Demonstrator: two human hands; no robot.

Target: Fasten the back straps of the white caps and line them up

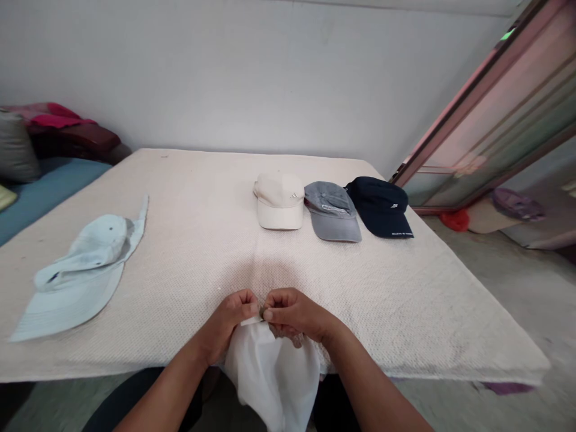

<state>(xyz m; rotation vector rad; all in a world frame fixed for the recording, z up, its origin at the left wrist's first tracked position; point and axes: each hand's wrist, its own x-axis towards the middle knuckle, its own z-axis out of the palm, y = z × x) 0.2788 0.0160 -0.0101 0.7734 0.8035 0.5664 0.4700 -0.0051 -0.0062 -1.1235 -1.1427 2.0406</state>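
A white cap [274, 372] hangs at the table's near edge, its soft crown drooping below my hands. Between finger and thumb, my left hand [238, 311] pinches the pale strap of this cap. My right hand [288, 315] is closed beside it on the strap's other side, at a small dark fastener that my fingertips partly cover. The two hands nearly touch at the fastener. What looks like the cap's brim is out of sight.
A light blue cap [96, 264] lies on its side at the left, strap undone. Toward the back right sit a beige cap [279, 198], a grey cap [330, 207] and a navy cap [380, 204]. A pale textured cloth [202, 240] covers the table, with a wall behind.
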